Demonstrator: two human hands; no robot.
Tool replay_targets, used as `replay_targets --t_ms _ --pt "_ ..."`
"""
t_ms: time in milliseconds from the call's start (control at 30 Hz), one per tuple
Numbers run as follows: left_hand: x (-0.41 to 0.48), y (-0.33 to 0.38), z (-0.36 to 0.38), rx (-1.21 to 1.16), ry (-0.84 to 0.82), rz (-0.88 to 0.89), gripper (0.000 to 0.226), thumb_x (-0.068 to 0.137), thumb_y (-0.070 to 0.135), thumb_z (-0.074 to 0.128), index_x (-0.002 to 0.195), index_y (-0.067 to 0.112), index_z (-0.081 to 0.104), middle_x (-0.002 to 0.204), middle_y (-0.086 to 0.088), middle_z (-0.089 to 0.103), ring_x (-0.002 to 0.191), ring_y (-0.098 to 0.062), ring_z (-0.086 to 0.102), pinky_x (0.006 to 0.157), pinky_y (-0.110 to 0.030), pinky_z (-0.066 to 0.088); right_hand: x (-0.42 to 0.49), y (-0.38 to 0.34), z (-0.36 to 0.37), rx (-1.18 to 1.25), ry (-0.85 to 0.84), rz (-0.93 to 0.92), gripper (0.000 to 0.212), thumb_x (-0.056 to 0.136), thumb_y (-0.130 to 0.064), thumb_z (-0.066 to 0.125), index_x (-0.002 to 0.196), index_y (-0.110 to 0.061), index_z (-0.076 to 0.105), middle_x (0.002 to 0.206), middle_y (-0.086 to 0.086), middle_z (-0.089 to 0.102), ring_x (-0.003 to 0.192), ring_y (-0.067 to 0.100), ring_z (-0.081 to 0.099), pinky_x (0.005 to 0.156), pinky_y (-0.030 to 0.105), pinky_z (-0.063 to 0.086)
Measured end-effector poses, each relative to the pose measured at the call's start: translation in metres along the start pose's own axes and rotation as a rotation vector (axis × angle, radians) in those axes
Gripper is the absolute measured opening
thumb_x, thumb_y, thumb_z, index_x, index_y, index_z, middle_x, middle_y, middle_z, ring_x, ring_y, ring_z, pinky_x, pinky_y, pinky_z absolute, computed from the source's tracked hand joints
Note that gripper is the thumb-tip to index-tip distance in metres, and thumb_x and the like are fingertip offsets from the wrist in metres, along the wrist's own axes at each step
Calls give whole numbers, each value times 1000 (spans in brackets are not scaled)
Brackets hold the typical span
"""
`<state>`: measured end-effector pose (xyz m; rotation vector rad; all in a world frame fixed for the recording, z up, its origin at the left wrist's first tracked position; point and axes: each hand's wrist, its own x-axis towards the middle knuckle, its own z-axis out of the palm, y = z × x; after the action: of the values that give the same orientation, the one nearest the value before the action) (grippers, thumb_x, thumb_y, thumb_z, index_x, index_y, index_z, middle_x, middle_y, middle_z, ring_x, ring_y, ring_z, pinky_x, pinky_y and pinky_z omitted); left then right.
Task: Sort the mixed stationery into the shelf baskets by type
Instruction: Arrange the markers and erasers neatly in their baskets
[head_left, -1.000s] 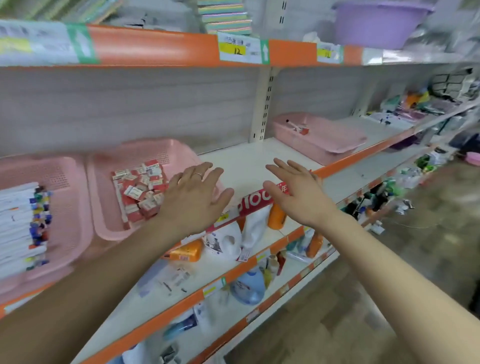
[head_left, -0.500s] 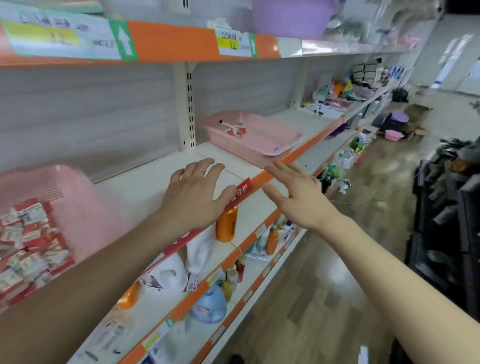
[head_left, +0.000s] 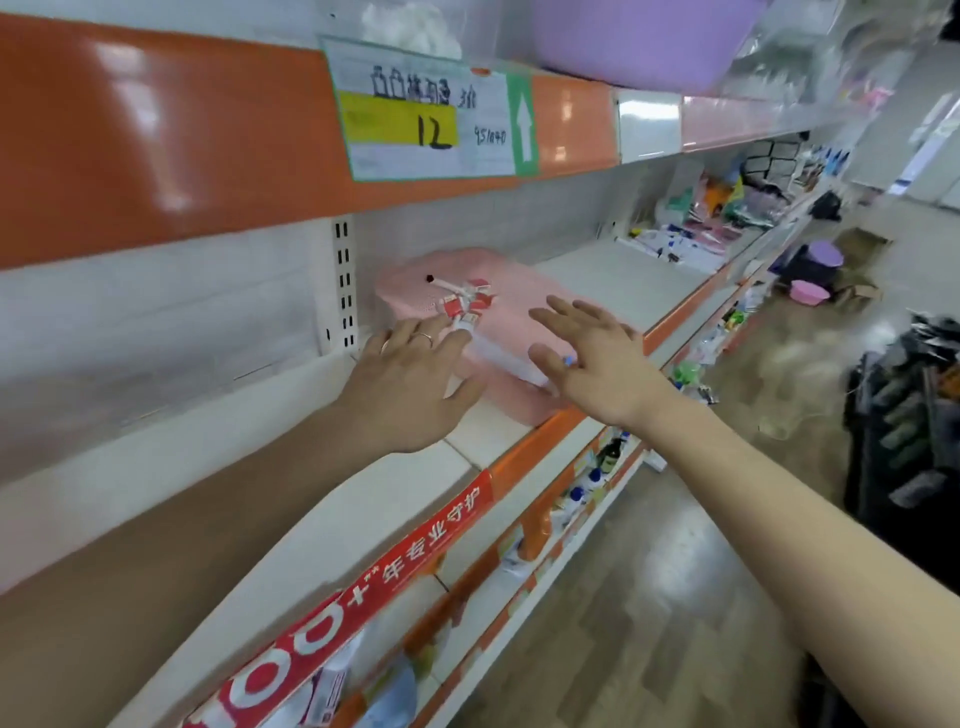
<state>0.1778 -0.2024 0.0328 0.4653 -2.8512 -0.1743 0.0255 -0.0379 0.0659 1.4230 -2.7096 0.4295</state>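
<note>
A pink basket (head_left: 514, 306) sits on the white shelf (head_left: 363, 499), holding a few small red-and-white boxes (head_left: 465, 301) and white pens (head_left: 501, 353), one with a black cap and one with a blue end. My left hand (head_left: 410, 384) reaches over the basket's near left edge, fingers straight and holding nothing. Over the basket's front right part hovers my right hand (head_left: 597, 358), fingers spread and empty. It covers part of the blue-ended pen.
An orange shelf edge with a price tag reading 12 (head_left: 426, 111) runs overhead, with a purple basin (head_left: 639, 41) on top. Bottles and cleaning goods fill the lower shelves (head_left: 587, 483). The aisle floor (head_left: 675, 597) lies to the right, with dark goods at the far right.
The view has swung right along the shelf, away from the two left pink baskets. Both hands have moved forward and now reach over the right pink basket.
</note>
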Motion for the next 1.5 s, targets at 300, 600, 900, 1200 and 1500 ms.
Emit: replay_targets --t_ms 300,600,900,1200,1500 --pt "90 -1 30 111 -119 110 62 100 59 28 153 28 28 165 -3 17 148 -25 17 119 -45 15 68 60 -4 24 -87 2 66 93 -16 49 153 -34 29 164 -9 16 150 16 12 118 46 10" --pt "136 11 67 107 -171 99 55 101 58 28 150 33 33 165 1 17 151 -22 15 119 -43 18 147 118 8 -89 -386 -213 65 92 -15 57 150 -34 35 162 -8 22 148 19 23 117 47 24" --pt "171 16 78 -293 -86 -271 62 99 59 20 94 12 60 92 -5 64 91 -21 60 91 -42 47 204 138 61 -158 -931 -622 28 82 -10 72 109 -18 70 91 -11 65 86 14 61 62 15 44" --pt "180 19 86 -258 85 -496 47 106 42 34 87 11 63 84 -3 64 79 -20 59 80 -42 49 227 125 79 -284 -941 -1064 9 84 -21 70 89 -15 66 72 -8 60 63 7 51 66 28 45" --pt "206 27 91 23 -156 -666 46 99 37 47 143 24 42 134 -3 55 122 -28 54 95 -42 48 315 110 69 -111 -731 -690 15 78 -21 59 77 -7 66 62 3 62 49 15 53 47 20 40"
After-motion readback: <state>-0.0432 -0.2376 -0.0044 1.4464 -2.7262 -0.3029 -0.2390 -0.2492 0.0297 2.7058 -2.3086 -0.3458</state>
